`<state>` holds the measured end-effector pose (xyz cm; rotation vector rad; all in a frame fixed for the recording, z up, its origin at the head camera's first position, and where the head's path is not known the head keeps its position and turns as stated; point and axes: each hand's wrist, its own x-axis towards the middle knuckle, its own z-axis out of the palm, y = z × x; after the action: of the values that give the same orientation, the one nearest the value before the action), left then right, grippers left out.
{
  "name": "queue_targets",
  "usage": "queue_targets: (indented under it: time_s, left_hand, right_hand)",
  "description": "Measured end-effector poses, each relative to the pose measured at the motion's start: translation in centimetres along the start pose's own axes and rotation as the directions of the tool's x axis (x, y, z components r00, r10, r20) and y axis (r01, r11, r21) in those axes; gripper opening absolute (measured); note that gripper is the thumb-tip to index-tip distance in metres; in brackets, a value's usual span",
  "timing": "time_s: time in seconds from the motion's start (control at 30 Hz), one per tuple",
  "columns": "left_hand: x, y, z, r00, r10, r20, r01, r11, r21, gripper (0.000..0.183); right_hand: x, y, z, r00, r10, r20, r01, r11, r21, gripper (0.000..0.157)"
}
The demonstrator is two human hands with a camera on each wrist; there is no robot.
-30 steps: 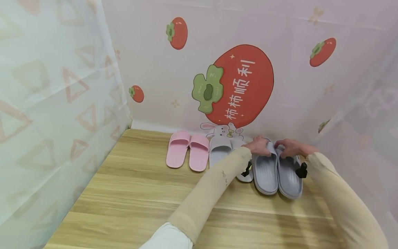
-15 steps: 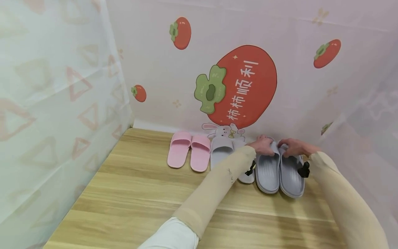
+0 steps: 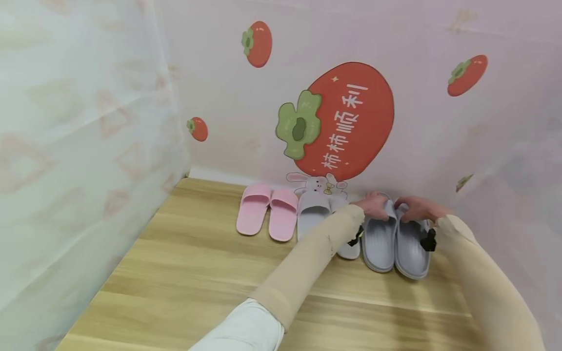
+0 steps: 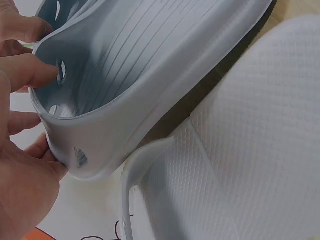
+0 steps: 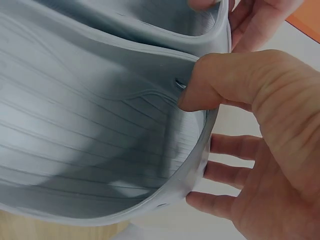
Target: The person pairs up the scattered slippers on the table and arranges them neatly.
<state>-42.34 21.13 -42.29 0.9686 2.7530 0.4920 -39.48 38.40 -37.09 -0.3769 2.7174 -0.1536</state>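
A pair of grey-blue slippers stands side by side at the right end of a row, toe straps toward the wall. My left hand [image 3: 372,206] grips the strap end of the left slipper [image 3: 378,243]; in the left wrist view its thumb is inside the opening and fingers press the outside [image 4: 100,140]. My right hand [image 3: 419,208] pinches the strap end of the right slipper [image 3: 411,251], with the thumb inside and the fingers outside, as the right wrist view shows. The two slippers touch along their inner sides.
Left of them is a pale grey pair, one slipper [image 3: 309,225] plain to see, the other [image 3: 349,251] mostly behind my left forearm. A pink pair [image 3: 283,222] stands further left. Printed cloth walls [image 3: 219,87] bound the wooden floor [image 3: 184,273] behind and on both sides.
The head view has shifted slightly, so everything sits a little further right in it. Both hands keep their hold, and the grey-blue slippers have barely moved against the others.
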Motion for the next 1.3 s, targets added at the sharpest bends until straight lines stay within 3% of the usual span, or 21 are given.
queue_targets:
  time_s: [0.2, 0.4, 0.6, 0.77, 0.9, 1.0, 1.13, 1.3]
  left_hand:
    - [-0.7, 0.3, -0.1, 0.998, -0.059, 0.019, 0.058, 0.998, 0.032, 0.058]
    - [-0.9, 0.9, 0.1, 0.99, -0.137, 0.035, 0.138, 0.99, -0.032, 0.055]
    - [0.2, 1.5, 1.4, 0.977, -0.212, -0.017, 0.211, 0.976, -0.048, 0.045]
    - [0.3, 1.9, 2.4, 0.955, -0.283, -0.086, 0.278, 0.958, -0.069, 0.045]
    - [-0.2, 1.9, 2.9, 0.946, -0.283, -0.161, 0.288, 0.958, 0.007, 0.042]
    - [-0.6, 1.8, 3.3, 0.944, -0.278, -0.178, 0.288, 0.957, 0.033, 0.046]
    - [-0.7, 1.5, 3.5, 0.944, -0.281, -0.171, 0.287, 0.958, 0.01, 0.052]
    - [-0.7, 0.8, 3.8, 0.946, -0.306, -0.104, 0.303, 0.952, -0.046, 0.053]
  right_hand:
    - [0.4, -0.1, 0.5, 1.0, -0.008, -0.003, 0.008, 1.0, -0.007, 0.054]
    - [0.4, 0.2, 0.7, 1.0, 0.009, 0.01, -0.009, 1.0, 0.0, 0.057]
    - [0.5, 0.6, 1.0, 1.0, -0.009, -0.012, 0.009, 1.0, 0.006, 0.055]
    - [0.7, 0.7, 1.3, 0.998, -0.036, -0.043, 0.036, 0.999, 0.002, 0.052]
    - [1.2, 0.7, 1.6, 0.995, -0.051, -0.084, 0.051, 0.999, -0.003, 0.05]
    - [1.5, 0.8, 2.0, 0.992, -0.074, -0.101, 0.072, 0.997, -0.02, 0.048]
    - [1.9, 1.1, 2.4, 0.987, -0.103, -0.125, 0.099, 0.994, -0.038, 0.046]
    - [1.8, 1.5, 3.1, 0.99, -0.052, -0.131, 0.052, 0.999, -0.004, 0.043]
